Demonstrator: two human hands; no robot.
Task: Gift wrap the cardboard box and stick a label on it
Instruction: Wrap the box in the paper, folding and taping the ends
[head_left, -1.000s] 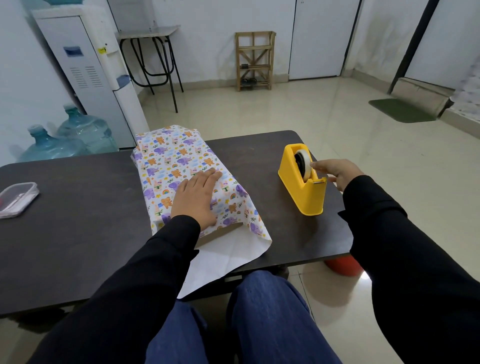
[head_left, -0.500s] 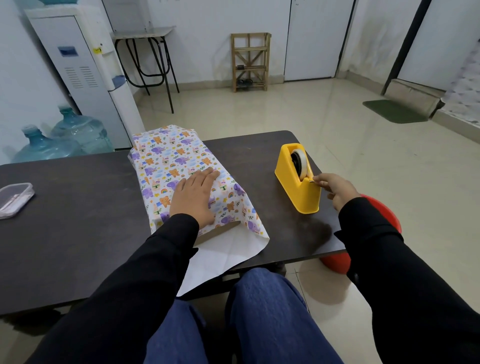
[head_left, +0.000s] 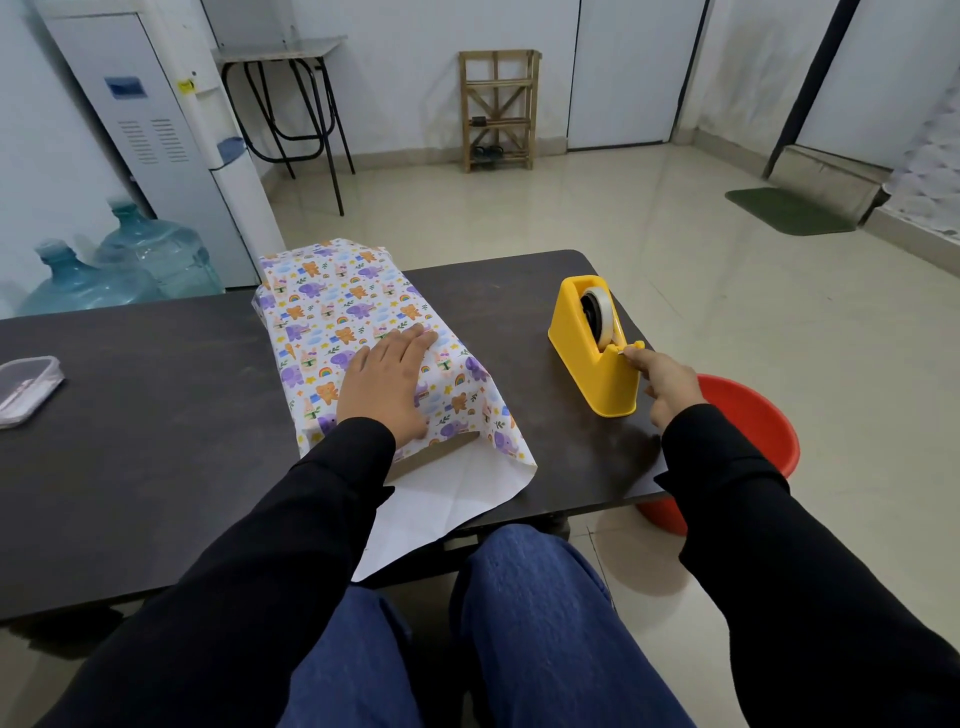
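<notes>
The cardboard box (head_left: 434, 449) lies on the dark table (head_left: 156, 415), covered in animal-print wrapping paper (head_left: 353, 306); only a brown strip of it shows at the near open end. The paper's white inside (head_left: 457, 493) juts over the table's front edge. My left hand (head_left: 387, 382) lies flat on top of the wrapped box, pressing the paper down. My right hand (head_left: 667, 382) pinches the tape end at the cutter of the yellow tape dispenser (head_left: 592, 348), which stands at the table's right side.
A clear plastic container (head_left: 26, 387) sits at the table's left edge. A red basin (head_left: 748, 415) is on the floor beside the right corner. Water bottles (head_left: 119, 270) and a dispenser (head_left: 156, 135) stand behind the table. My knees are under the front edge.
My right hand has slid from the tape roll down to the dispenser's cutter and now pinches the tape end there. My left hand has stayed flat on the wrapped box.
</notes>
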